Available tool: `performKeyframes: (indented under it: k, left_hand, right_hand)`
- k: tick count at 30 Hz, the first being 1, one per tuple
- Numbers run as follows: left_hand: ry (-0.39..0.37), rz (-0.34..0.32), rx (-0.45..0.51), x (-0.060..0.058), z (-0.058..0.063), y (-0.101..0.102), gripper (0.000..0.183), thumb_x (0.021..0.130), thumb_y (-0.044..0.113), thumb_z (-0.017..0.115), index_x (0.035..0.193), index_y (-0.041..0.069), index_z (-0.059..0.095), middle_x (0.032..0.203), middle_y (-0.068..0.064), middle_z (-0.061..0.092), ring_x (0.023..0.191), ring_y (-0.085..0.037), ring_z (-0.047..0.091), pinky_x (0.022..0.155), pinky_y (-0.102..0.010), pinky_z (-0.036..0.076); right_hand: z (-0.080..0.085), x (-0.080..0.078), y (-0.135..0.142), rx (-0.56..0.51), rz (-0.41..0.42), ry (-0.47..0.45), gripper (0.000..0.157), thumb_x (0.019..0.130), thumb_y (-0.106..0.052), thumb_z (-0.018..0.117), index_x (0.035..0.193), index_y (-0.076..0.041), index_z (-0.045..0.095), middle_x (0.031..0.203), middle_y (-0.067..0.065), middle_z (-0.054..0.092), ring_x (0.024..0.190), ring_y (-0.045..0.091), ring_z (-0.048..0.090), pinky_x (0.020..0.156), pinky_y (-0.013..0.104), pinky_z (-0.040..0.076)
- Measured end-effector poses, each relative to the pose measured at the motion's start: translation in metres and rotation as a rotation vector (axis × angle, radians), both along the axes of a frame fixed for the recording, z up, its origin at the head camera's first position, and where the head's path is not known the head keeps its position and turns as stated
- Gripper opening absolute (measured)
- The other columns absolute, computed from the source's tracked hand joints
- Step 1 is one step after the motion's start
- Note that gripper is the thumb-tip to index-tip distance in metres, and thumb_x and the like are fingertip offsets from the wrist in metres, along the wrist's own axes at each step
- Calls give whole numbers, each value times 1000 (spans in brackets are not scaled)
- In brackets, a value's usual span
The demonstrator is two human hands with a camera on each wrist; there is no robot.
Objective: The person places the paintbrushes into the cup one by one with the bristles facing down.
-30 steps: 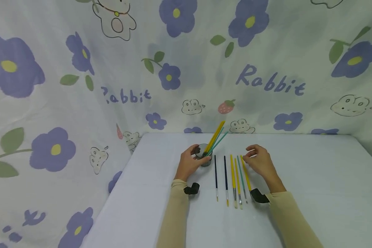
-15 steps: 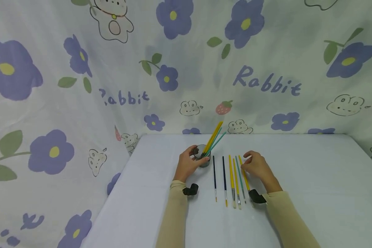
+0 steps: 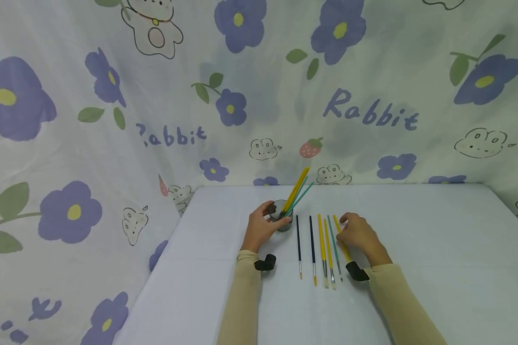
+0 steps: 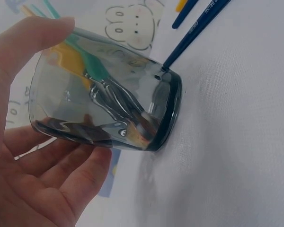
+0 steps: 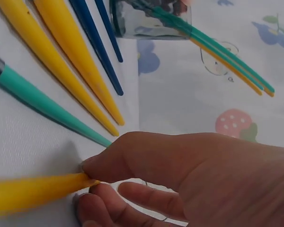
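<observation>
My left hand (image 3: pixel 258 231) holds a clear greyish glass (image 4: pixel 128 61), thumb on one side and fingers round the other. Yellow and teal paintbrushes (image 3: pixel 297 192) lean in the glass, bristles down, their handles sticking out to the right. My right hand (image 3: pixel 361 236) pinches a yellow paintbrush (image 5: pixel 35 190) near its handle end, between thumb and fingertips. That brush is the rightmost of a row; its bristle end is hidden by the wrist mount in the head view. To its left lie a teal paintbrush (image 3: pixel 334 239), two yellow paintbrushes (image 3: pixel 322 239) and two dark blue paintbrushes (image 3: pixel 312 242).
A white cloth (image 3: pixel 440 258) covers the table. Behind and to the left hangs a curtain (image 3: pixel 276 105) printed with flowers and rabbits. A black wrist mount (image 3: pixel 357 271) sits at the right sleeve, another black mount (image 3: pixel 265 262) at the left.
My right hand has come down and slightly towards me onto the rightmost yellow paintbrush, and its fingers have closed on the handle. The left hand keeps its hold on the glass.
</observation>
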State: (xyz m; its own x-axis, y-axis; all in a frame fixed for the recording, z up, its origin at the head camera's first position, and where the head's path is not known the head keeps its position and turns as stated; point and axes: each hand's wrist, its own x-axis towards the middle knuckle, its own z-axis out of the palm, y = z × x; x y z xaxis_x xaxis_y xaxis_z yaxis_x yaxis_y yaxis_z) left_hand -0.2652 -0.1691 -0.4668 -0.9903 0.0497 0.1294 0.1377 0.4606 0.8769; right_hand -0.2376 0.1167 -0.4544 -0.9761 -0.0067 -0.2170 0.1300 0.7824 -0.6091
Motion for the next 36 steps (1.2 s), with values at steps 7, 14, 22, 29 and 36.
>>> performKeyframes:
  k: [7,14,22,29,36]
  left_hand:
    - [8,-3,3,-1,0,0,92,79,49,88,150,5,52,137,-20,65,131,-30,60,111,-53,53]
    - [10,-5,10,-1,1,0,91,79,48,88,150,5,52,136,-20,65,131,-32,60,110,-54,52]
    - [9,-8,10,-1,-2,0,92,78,49,88,150,5,52,137,-20,65,131,-31,61,111,-54,52]
    - [5,-5,6,-1,-2,0,92,78,49,88,150,6,52,138,-20,65,132,-31,60,111,-53,52]
    - [2,-1,9,0,-2,-1,89,79,48,88,150,8,53,138,-20,65,132,-31,60,111,-53,52]
  right_hand:
    - [2,1,2,123,-7,-49,46,83,-23,77,117,4,61,102,19,68,84,32,62,72,44,50]
    - [4,5,2,137,-14,-47,35,82,-24,75,101,2,61,87,13,64,74,27,61,61,36,46]
    - [5,2,12,-5,-60,-68,48,90,-25,72,122,8,56,94,17,68,73,22,65,65,32,50]
    - [12,0,15,-282,-91,-21,49,94,-20,67,131,8,51,109,25,70,66,14,72,63,28,61]
    - [18,-2,13,-543,-140,60,49,95,-14,62,136,9,47,123,31,69,70,12,75,65,25,64]
